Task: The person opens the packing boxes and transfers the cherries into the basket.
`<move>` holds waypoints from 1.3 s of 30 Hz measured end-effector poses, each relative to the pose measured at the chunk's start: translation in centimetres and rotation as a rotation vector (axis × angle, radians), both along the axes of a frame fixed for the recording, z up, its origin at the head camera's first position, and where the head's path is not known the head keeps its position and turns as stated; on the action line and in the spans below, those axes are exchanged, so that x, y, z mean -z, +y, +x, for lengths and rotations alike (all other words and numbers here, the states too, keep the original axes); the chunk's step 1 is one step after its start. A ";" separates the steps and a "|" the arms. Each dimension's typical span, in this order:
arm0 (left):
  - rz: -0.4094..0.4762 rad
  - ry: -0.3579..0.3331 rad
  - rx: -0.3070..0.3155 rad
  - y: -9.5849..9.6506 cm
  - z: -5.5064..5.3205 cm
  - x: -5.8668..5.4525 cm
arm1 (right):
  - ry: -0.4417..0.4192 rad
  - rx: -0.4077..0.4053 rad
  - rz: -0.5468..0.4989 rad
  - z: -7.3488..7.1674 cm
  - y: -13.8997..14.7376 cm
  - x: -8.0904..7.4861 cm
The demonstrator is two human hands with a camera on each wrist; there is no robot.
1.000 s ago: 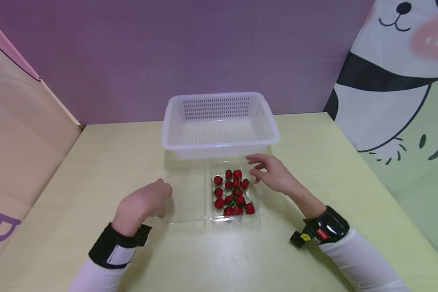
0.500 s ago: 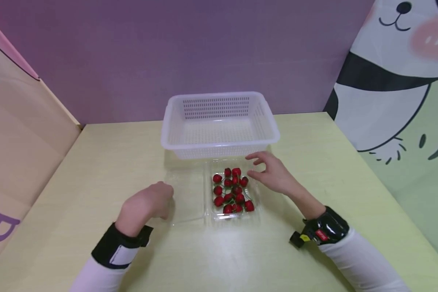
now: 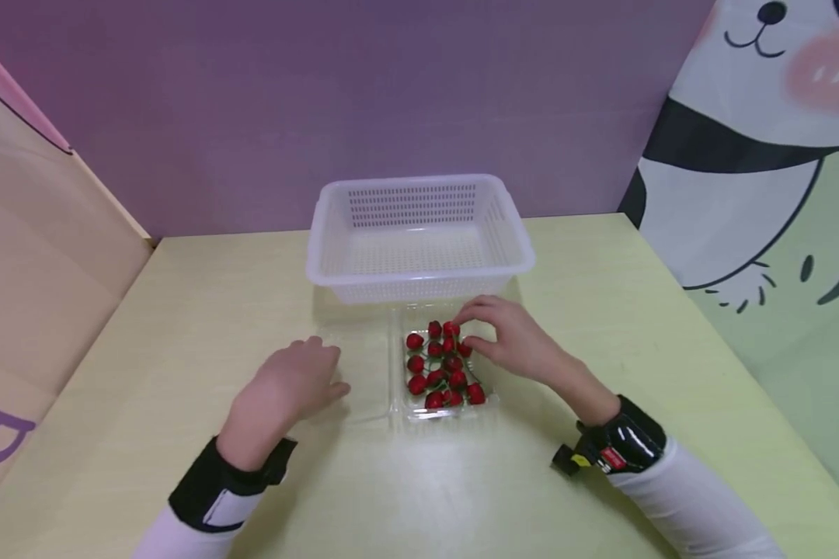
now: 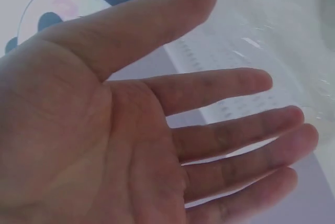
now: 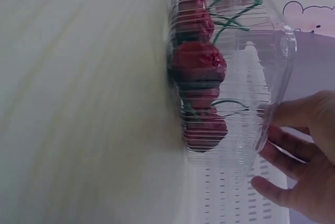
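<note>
A clear plastic clamshell box [image 3: 429,414] lies on the table with its lid folded out flat to the left. Inside it are several red cherries [image 3: 435,378] with green stems. My right hand [image 3: 510,334] reaches over the box's far right corner, thumb and forefinger bent and apart above the cherries. In the right wrist view, that hand [image 5: 309,150] is at the rim of the box [image 5: 251,77]. My left hand [image 3: 297,380] hovers by the outer edge of the lid [image 3: 363,373]. Its fingers [image 4: 209,88] are straight and hold nothing in the left wrist view.
A white perforated plastic basket [image 3: 419,279] stands just behind the box, near the back edge of the pale wooden table [image 3: 203,310]. A purple wall [image 3: 252,116] rises behind. A panda-printed panel [image 3: 741,202] is on the right.
My right hand has moved left and slightly down, over the cherries. The left hand's fingers have spread and straightened, with the thumb out toward the lid. Box and basket stay put.
</note>
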State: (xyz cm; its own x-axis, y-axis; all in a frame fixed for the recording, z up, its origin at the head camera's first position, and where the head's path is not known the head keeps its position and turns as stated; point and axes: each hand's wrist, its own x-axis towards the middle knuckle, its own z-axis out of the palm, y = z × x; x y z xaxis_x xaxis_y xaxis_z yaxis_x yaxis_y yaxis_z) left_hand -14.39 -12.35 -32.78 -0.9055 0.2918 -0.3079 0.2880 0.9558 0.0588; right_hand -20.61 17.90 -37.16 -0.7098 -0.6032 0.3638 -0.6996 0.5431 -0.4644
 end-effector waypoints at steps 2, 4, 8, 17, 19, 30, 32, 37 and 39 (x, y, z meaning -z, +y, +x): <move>-0.017 0.043 0.039 0.3 0.3 -0.3 | 0.010 -0.037 0.041 0.1 -0.1 -0.3; -0.021 0.069 0.068 0.6 0.5 -0.5 | 0.021 -0.053 0.078 0.1 -0.3 -0.6; -0.025 0.102 0.109 1.3 0.9 -1.0 | 0.030 -0.050 0.168 0.0 -0.9 -1.1; -0.003 0.108 0.168 3.3 1.1 -1.6 | 0.005 -0.064 0.325 -0.3 -1.9 -1.4; -0.001 0.115 0.184 3.8 1.0 -1.8 | 0.004 -0.059 0.349 -0.2 -2.2 -1.5; 0.085 0.160 0.284 6.5 0.8 -2.2 | -0.038 -0.111 0.467 -0.1 -3.4 -1.6; 0.087 0.175 0.300 6.8 0.7 -1.9 | -0.034 -0.122 0.451 -0.1 -3.6 -1.4; 0.086 0.233 0.348 7.5 0.6 -1.3 | -0.019 -0.127 0.432 -0.2 -3.9 -1.1; 0.096 0.252 0.360 7.6 0.6 -1.0 | -0.013 -0.120 0.438 -0.3 -3.9 -1.1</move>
